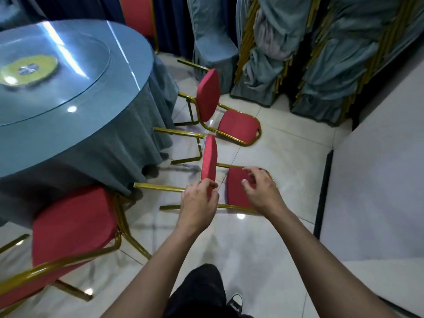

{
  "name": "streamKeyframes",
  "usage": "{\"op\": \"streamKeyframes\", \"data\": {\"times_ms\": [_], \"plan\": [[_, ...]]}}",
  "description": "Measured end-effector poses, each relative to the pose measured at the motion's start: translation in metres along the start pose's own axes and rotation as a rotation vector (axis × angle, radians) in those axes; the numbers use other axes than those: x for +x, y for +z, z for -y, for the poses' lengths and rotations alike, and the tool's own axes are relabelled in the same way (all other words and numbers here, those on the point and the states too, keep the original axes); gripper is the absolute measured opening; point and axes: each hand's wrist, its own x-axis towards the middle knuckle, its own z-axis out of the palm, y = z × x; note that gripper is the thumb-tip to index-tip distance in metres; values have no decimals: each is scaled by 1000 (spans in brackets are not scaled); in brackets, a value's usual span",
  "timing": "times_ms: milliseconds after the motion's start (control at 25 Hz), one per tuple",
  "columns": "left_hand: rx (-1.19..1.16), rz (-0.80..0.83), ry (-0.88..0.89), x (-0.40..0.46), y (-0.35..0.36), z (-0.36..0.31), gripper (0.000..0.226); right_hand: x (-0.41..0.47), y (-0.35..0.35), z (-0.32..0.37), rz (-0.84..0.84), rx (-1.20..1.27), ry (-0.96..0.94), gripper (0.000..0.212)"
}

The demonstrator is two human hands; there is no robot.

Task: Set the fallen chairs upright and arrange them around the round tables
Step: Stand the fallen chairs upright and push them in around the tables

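From the head camera we look down on a tiled floor (263, 244) beside a round table (75, 125) draped in a grey-blue cloth, with a glass turntable (68, 65) on top. Three red-cushioned chairs with gold frames lie on their sides to the right of the table.

The nearest fallen chair (238, 191) lies in front of us, its seat pad (208, 159) standing on edge and its backrest lying towards the right. Our left hand (198, 203) grips the near edge of that seat pad, fingers curled round it. Our right hand (259, 187) hovers over the backrest with the fingers loosely bent and spread; we cannot tell whether they touch the cushion, and they hold nothing.

A second fallen chair (229, 120) lies just beyond the first, farther from us, its legs pointing left towards the tablecloth. A third chair (73, 228) lies tipped at the near left, its red seat close to the hanging cloth.

At the far side, an upright red chair back (137, 17) stands behind the table against a dark curtain. Stacks of chairs covered in blue-grey fabric (344, 53) fill the far right. A white panel (378, 180) runs along the right edge. Below us, a dark trouser leg (199, 292) and a shoe (235, 302) show.
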Motion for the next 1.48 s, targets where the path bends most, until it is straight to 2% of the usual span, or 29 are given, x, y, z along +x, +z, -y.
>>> {"op": "streamKeyframes", "data": {"times_ms": [360, 560, 720, 920, 1120, 1360, 1480], "plan": [[-83, -154, -104, 182, 47, -83, 21, 207, -78, -22, 58, -53, -146, 31], [-140, -274, -129, 278, 43, -115, 21, 312, -97, -3, 175, -84, -272, 27], [-133, -356, -238, 327, 43, -113, 22, 384, -94, 10, 250, -105, -375, 27], [-127, -527, -447, 381, 54, -101, 19, 474, -69, 19, 439, -129, -500, 30], [-135, -710, -793, 420, 104, -119, 20, 558, -39, 20, 720, -159, -734, 32], [-126, -934, -1196, 411, 192, -179, 17, 574, -27, -15, 1029, -178, -830, 35], [-175, -968, -1339, 408, 244, -207, 18, 579, -35, -61, 1121, -213, -860, 36]]}}
